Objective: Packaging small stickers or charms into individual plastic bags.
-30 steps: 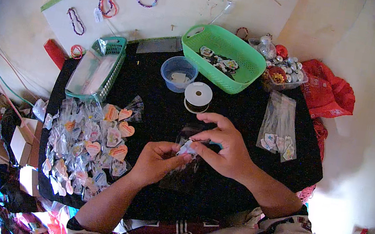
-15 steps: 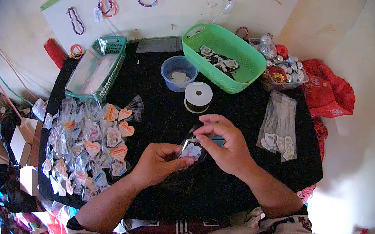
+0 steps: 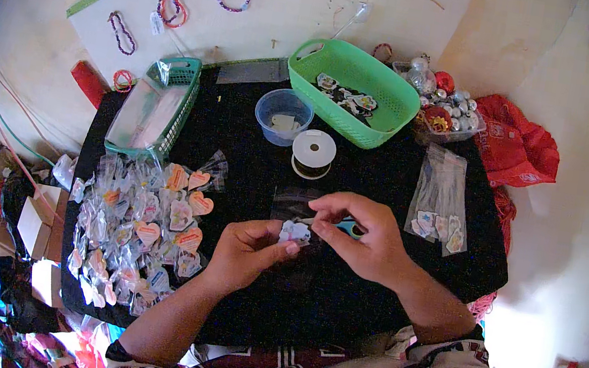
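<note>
My left hand [image 3: 245, 253] pinches a small pale cut-out piece [image 3: 294, 233] between thumb and fingers, over the black tabletop. My right hand [image 3: 362, 245] is just right of it, thumb and forefinger closed at the piece's upper right on something thin that I cannot make out. A teal object [image 3: 355, 230], maybe a scissor handle, is partly hidden under those fingers. Clear plastic [image 3: 292, 197] shows just behind the piece. A spool of dark cord or ribbon [image 3: 314, 148] stands beyond my hands.
Bagged cut-outs [image 3: 146, 234] cover the table's left. Behind are a teal basket [image 3: 185, 97], blue tub [image 3: 267, 122], green basket [image 3: 390, 114] and box of baubles [image 3: 450, 112]. A plastic bag of cut-outs [image 3: 442, 184] lies right, beside red fabric [image 3: 519, 150]. A pegboard [image 3: 284, 5] holds bracelets.
My right hand has shifted down and right, its fingers curling nearer the piece's upper right. My left hand has moved slightly left with the piece, leaving more clear plastic visible behind it.
</note>
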A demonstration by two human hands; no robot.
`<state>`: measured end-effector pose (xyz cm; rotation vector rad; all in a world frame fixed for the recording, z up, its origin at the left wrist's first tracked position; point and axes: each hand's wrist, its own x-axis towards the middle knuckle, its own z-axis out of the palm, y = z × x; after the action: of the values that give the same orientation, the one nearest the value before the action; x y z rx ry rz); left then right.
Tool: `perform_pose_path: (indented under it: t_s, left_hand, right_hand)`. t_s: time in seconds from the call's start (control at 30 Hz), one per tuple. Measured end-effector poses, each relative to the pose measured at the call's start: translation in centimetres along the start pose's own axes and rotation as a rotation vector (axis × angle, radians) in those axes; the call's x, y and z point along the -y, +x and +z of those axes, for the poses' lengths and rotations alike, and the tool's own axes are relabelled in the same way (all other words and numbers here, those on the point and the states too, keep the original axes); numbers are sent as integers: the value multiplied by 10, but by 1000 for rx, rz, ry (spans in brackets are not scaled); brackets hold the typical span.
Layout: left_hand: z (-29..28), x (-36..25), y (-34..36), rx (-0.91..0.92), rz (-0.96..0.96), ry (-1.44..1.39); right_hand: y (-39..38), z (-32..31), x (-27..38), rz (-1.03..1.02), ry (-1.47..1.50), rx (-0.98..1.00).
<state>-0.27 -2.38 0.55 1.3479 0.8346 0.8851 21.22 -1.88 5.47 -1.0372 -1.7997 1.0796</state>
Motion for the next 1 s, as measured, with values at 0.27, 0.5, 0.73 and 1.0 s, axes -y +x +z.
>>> perform_pose_path:
  t_s: [0.27, 0.5, 0.73, 1.0]
  left_hand:
    - [-5, 5, 3, 74, 194, -91]
    - [-2, 2, 4, -23, 239, 40]
    - [-2, 3, 4, -65, 256, 263]
    - [1, 5, 0, -155, 119, -81]
  right_hand:
    - [-7, 0, 7, -533, -318, -219]
    - [-3, -5, 9, -642, -467, -128]
    - [-6, 3, 9, -486, -314, -157]
    - [-1, 12, -13, -81, -175, 134]
